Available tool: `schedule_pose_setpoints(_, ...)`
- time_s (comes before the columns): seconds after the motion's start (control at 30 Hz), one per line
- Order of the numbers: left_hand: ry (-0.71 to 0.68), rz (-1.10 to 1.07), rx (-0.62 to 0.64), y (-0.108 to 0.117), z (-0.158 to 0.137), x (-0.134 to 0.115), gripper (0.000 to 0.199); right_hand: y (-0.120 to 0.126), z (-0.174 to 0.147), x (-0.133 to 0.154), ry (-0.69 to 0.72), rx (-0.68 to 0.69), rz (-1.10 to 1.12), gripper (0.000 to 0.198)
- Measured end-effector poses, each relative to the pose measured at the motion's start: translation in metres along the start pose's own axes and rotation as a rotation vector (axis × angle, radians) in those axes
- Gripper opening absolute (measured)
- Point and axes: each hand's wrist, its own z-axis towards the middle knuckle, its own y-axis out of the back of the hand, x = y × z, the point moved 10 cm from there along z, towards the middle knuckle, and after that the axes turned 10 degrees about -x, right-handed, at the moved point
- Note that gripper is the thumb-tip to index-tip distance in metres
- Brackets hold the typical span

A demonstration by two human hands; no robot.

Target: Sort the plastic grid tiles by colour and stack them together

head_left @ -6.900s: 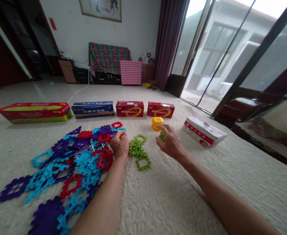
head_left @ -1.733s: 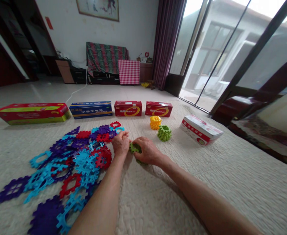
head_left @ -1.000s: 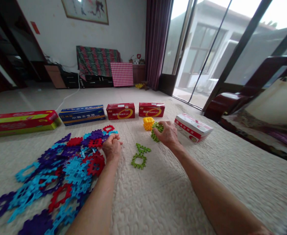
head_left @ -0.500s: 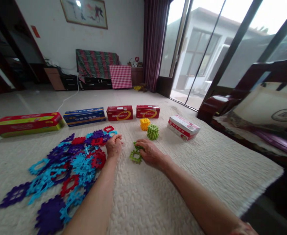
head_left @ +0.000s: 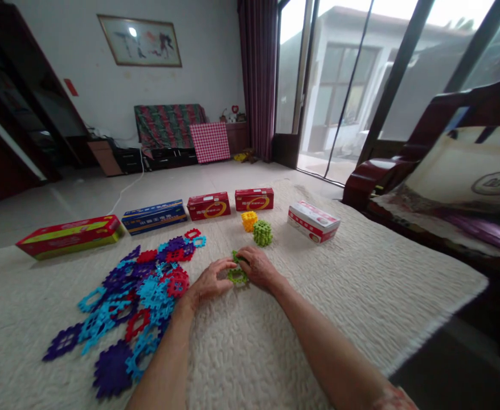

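My right hand [head_left: 258,266] is closed on green interlocking plastic pieces [head_left: 237,277], its fingers covering part of them. Close by on the left, my left hand [head_left: 213,279] has its thumb and fingers apart, the tips at the left edge of the green pieces; whether they touch is unclear. Just beyond the hands stand a green cube [head_left: 262,233] built of notched pieces and a yellow cube [head_left: 249,221]. Left of my left hand lies a loose pile of notched pieces in purple [head_left: 112,369], light blue [head_left: 154,291] and red [head_left: 138,324].
Along the far side stand a red-and-yellow box [head_left: 73,236], a blue box [head_left: 155,216] and two red boxes [head_left: 208,206] [head_left: 254,199]. A white-and-red box [head_left: 314,221] sits to the right. Everything rests on a cream quilted cover [head_left: 361,279]. A dark wooden seat [head_left: 369,176] borders the right.
My left hand has moved right, away from the pile, and its curled fingers have opened beside the green pieces. My right hand stays on them. The camera view has tilted slightly up.
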Motion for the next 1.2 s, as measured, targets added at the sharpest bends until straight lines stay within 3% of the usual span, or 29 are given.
schedule_pose_setpoints(0.17,-0.069,0.142,0.045,-0.011,0.001,-0.003,0.051,0.001,0.002,-0.004,-0.035,-0.03,0.007,0.016)
schedule_pose_setpoints(0.27,-0.064,0.122,0.045,-0.01,0.003,0.0,0.037,0.001,0.006,-0.014,-0.098,-0.064,0.027,0.02)
schedule_pose_setpoints(0.37,-0.028,0.035,-0.045,0.0,0.007,0.007,0.027,0.003,0.008,-0.027,-0.187,-0.121,0.094,0.023)
schedule_pose_setpoints(0.47,0.023,-0.075,-0.144,0.009,0.012,0.018,0.03,0.006,0.009,-0.034,-0.244,-0.158,0.172,0.023)
schedule_pose_setpoints(0.67,0.069,-0.137,-0.298,0.018,0.021,0.035,0.032,0.008,0.009,-0.031,-0.24,-0.17,0.25,0.024)
schedule_pose_setpoints(0.87,-0.046,0.02,-0.419,0.024,0.024,0.024,0.029,0.0,0.009,-0.03,-0.228,-0.129,0.264,0.025)
schedule_pose_setpoints(1.2,0.023,-0.072,-0.401,0.018,0.025,0.031,0.03,-0.006,0.009,-0.007,-0.183,0.012,0.319,0.026)
